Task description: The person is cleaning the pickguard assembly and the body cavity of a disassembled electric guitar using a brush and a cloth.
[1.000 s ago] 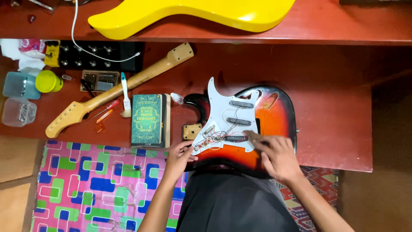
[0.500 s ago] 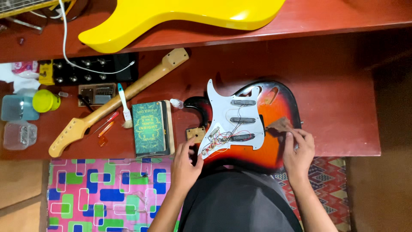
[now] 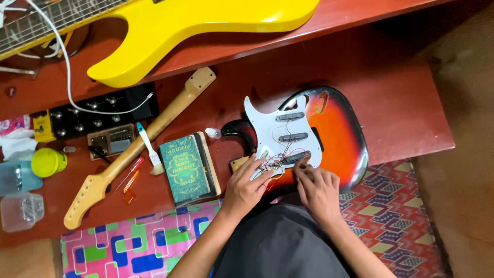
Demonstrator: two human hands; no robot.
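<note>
Left hand (image 3: 245, 186) pinching pickguard (image 3: 278, 131) lower edge; right hand (image 3: 317, 186) fingering wires (image 3: 278, 163); book (image 3: 186, 168) near left.

bare desk (image 3: 401, 103) rt of sunburst guitar body (image 3: 339, 134), green book (image 3: 186, 169) crowding left

Bare forearms, no sleeves, dark grey garment below
</note>
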